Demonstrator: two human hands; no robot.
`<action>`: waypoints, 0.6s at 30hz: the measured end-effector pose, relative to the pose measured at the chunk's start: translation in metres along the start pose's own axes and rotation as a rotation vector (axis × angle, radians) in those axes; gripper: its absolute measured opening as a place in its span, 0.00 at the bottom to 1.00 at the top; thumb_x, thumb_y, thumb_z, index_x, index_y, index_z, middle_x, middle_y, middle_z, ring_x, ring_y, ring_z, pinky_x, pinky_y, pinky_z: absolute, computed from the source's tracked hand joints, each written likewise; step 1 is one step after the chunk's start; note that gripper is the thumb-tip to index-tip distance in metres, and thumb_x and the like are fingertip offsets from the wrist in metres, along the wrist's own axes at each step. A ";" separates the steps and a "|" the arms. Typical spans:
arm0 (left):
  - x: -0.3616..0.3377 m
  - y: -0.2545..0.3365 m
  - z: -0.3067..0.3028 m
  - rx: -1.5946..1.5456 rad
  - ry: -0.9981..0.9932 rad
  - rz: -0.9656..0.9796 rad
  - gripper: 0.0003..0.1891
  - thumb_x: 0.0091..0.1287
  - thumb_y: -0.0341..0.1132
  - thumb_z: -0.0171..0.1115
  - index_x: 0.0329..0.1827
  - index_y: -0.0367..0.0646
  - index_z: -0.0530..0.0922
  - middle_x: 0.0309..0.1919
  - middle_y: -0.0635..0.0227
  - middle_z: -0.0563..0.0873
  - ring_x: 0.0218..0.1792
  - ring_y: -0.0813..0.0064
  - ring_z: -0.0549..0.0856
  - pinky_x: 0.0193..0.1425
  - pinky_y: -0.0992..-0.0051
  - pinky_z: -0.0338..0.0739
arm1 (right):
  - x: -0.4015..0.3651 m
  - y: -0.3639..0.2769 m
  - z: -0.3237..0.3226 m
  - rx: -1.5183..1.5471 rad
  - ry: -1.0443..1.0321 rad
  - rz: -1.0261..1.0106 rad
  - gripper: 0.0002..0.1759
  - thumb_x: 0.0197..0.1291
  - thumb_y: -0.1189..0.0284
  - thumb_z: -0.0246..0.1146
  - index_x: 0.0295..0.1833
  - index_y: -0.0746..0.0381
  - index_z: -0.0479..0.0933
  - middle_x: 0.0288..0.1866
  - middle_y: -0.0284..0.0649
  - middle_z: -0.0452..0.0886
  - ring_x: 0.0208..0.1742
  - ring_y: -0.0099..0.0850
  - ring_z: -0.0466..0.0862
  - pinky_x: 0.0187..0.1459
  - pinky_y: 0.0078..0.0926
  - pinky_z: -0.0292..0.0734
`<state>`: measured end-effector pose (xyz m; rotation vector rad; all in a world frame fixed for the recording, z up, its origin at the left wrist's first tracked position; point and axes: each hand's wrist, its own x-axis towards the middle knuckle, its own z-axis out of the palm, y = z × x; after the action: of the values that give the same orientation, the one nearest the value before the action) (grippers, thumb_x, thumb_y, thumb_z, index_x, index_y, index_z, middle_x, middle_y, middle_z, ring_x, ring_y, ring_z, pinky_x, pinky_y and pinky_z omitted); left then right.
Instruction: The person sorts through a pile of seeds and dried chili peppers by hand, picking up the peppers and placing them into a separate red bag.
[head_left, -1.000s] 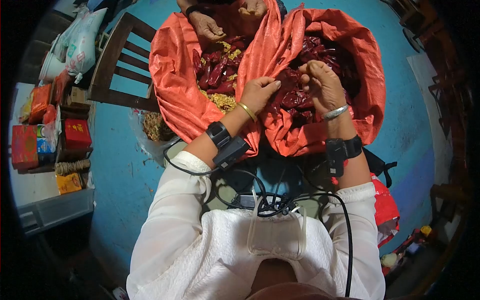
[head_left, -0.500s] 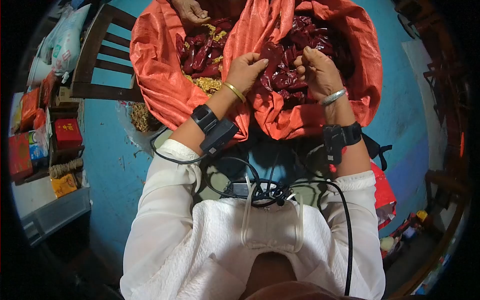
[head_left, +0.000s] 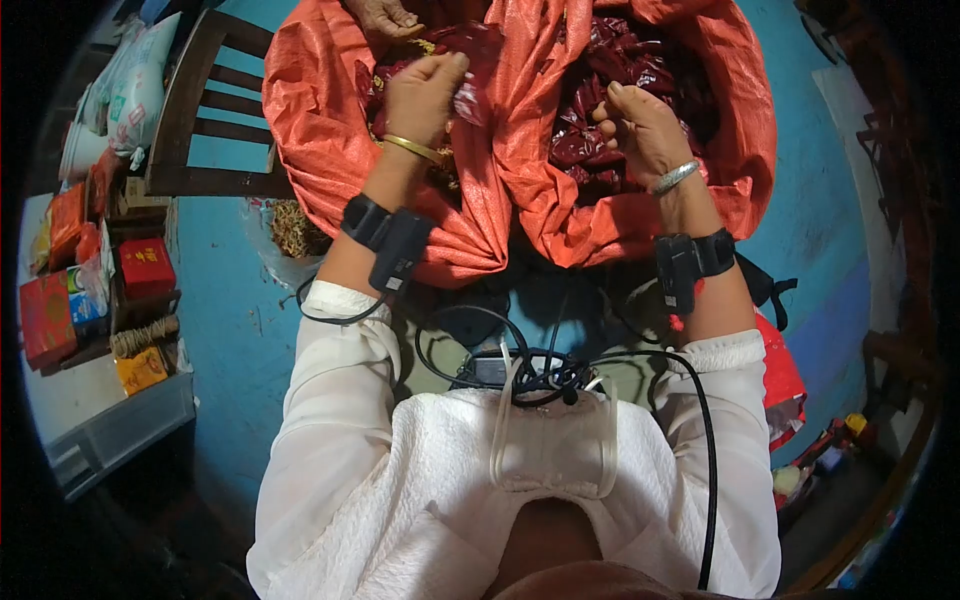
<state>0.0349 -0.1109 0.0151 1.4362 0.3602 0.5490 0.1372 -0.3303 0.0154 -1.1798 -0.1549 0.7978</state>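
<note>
Two orange-red woven sacks stand side by side with their mouths open. Over the left sack [head_left: 310,110], my left hand [head_left: 422,95] is closed on a dark red dried chili pepper [head_left: 480,70], smeared by motion. Below it, that sack holds more peppers and yellow bits, partly hidden by the hand. My right hand [head_left: 642,130] hovers above the right sack [head_left: 750,130], its thumb and fingers pinched together; I cannot make out whether something small is in them. Glossy dried chilies [head_left: 582,135] fill the right sack beneath it.
Another person's hand [head_left: 385,16] reaches over the left sack's far edge. A dark wooden chair [head_left: 215,180] stands left, near a plastic bag of dry stems [head_left: 295,230]. Boxes and packets [head_left: 146,266] line the left side. Black cables [head_left: 540,375] lie across my lap.
My left hand has moved left from the right sack to above the left one, carrying the chili pepper. My right hand stays over the right sack, its fingers still pinched.
</note>
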 end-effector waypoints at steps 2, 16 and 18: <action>0.010 0.001 -0.017 0.093 0.080 0.062 0.09 0.59 0.35 0.59 0.31 0.37 0.79 0.20 0.81 0.75 0.19 0.91 0.68 0.21 0.88 0.62 | 0.002 0.002 -0.003 -0.040 -0.031 -0.007 0.10 0.57 0.62 0.56 0.29 0.56 0.69 0.26 0.31 0.75 0.22 0.16 0.72 0.23 0.13 0.66; -0.007 -0.009 0.020 0.837 -0.178 0.684 0.07 0.53 0.29 0.60 0.35 0.40 0.77 0.33 0.63 0.81 0.36 0.67 0.80 0.41 0.76 0.73 | 0.013 0.015 -0.004 -0.290 0.094 -0.102 0.05 0.54 0.74 0.57 0.30 0.64 0.73 0.23 0.32 0.75 0.21 0.19 0.73 0.22 0.14 0.68; -0.019 -0.022 0.042 0.836 -0.360 0.677 0.06 0.53 0.30 0.59 0.33 0.43 0.76 0.32 0.63 0.79 0.35 0.63 0.79 0.39 0.72 0.73 | 0.022 0.026 -0.010 -0.388 0.064 -0.107 0.06 0.54 0.74 0.57 0.28 0.65 0.74 0.21 0.31 0.74 0.21 0.18 0.72 0.22 0.14 0.67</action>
<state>0.0451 -0.1576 -0.0039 2.4522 -0.2481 0.6937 0.1456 -0.3208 -0.0174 -1.5473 -0.3276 0.6509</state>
